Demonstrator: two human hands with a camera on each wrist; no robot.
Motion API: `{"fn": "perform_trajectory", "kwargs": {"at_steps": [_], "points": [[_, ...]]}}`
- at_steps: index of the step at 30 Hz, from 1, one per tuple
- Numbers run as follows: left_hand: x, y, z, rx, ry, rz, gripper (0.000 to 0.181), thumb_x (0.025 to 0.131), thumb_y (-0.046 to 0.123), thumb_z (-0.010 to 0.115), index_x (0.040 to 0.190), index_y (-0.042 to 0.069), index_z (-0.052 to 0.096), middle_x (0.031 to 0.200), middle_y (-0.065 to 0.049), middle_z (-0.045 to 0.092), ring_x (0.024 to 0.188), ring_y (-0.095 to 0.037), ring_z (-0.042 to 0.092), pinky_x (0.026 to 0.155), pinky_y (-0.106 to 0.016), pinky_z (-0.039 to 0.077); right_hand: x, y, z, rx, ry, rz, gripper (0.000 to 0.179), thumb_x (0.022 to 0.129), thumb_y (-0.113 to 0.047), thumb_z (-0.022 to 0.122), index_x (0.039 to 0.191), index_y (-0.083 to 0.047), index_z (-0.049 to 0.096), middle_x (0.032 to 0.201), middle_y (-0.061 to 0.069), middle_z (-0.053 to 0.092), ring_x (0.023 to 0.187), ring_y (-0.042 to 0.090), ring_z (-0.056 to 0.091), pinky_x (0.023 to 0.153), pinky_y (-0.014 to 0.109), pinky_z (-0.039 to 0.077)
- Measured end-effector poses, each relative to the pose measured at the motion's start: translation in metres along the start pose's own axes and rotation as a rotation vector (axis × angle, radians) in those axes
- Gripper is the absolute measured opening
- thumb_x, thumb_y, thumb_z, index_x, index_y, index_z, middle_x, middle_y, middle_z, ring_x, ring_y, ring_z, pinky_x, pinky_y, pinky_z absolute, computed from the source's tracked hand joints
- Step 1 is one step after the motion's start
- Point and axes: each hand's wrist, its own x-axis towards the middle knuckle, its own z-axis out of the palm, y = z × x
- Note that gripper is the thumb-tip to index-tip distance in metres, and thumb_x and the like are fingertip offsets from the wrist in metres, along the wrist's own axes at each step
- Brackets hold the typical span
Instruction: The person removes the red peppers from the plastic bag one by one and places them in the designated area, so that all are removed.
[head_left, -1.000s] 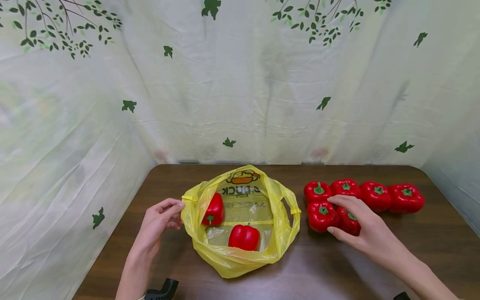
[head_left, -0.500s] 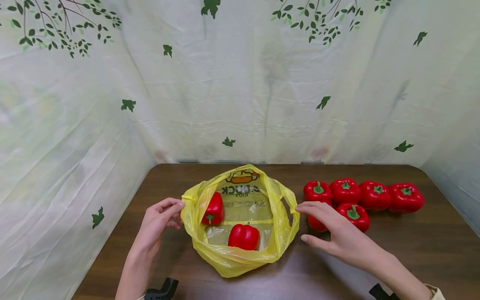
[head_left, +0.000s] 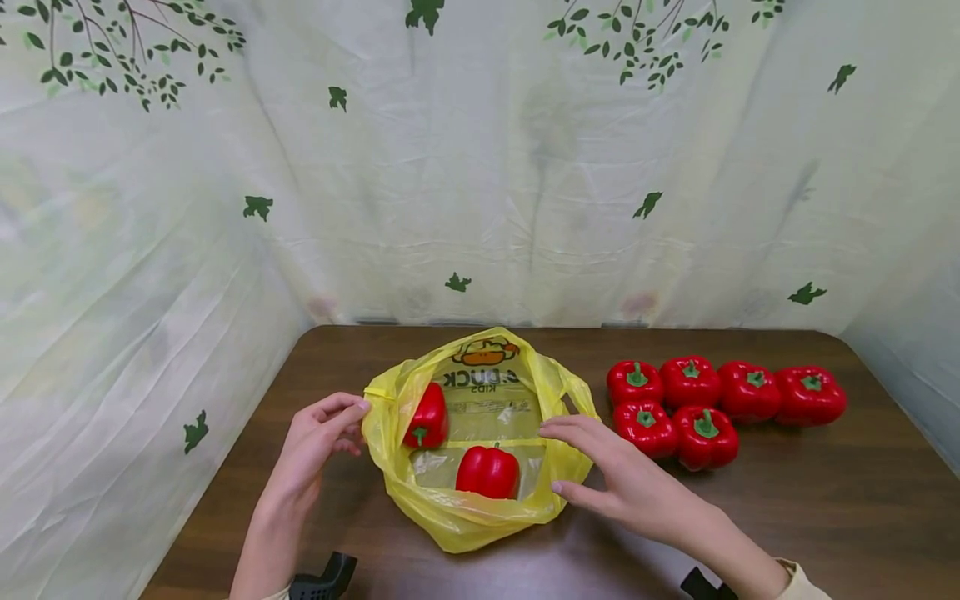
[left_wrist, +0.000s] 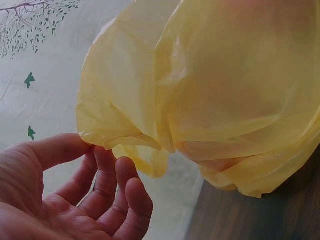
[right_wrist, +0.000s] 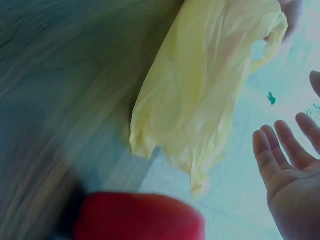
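A yellow plastic bag with a duck print lies spread on the table, its mouth facing up. My left hand pinches its left rim between thumb and fingers, as the left wrist view shows. Inside are one red bell pepper lying at the left and another bell pepper near the front. My right hand, fingers spread and holding nothing, is at the bag's right rim and overlaps it. In the right wrist view the palm of the right hand is bare.
Several more bell peppers stand in two rows, stems up, on the right of the dark wooden table. A pale leaf-printed curtain hangs behind the table and at both sides.
My right hand has left the front bell pepper on the right and moved leftward, empty, to the bag's right rim. That pepper has shifted slightly. My left hand stays at the bag.
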Motion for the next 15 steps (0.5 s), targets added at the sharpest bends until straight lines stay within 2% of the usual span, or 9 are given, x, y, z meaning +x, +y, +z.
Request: {"fn": "perform_trajectory", "kwargs": {"at_steps": [6,11,15], "points": [[0.0,0.002,0.001,0.008,-0.004,0.009,0.031,0.094,0.03,0.068,0.108,0.002,0.066,0.088,-0.005,0.066,0.074,-0.023,0.061,0.069,-0.035,0.056,0.012,-0.002,0.012,0.048,-0.036,0.038,0.053,0.092,-0.038,0.069,0.14,-0.034,0.047,0.137,-0.018,0.047,0.128,0.008,0.045,0.099,0.04,0.048],[0.0,0.002,0.002,0.013,-0.003,0.007,0.032,0.094,0.03,0.068,0.108,0.001,0.066,0.089,-0.005,0.066,0.075,-0.026,0.061,0.069,-0.035,0.056,0.021,-0.003,0.024,0.074,-0.057,0.001,0.052,0.093,-0.033,0.069,0.14,-0.027,0.048,0.14,-0.009,0.048,0.128,0.011,0.045,0.101,0.04,0.046],[0.0,0.001,0.001,0.011,-0.003,0.005,0.031,0.094,0.03,0.068,0.107,0.002,0.066,0.088,-0.005,0.066,0.077,-0.028,0.061,0.068,-0.034,0.056,0.028,-0.004,0.032,0.084,-0.107,0.033,0.053,0.094,-0.043,0.065,0.142,-0.029,0.047,0.142,-0.01,0.046,0.132,0.009,0.041,0.104,0.041,0.042]]}}
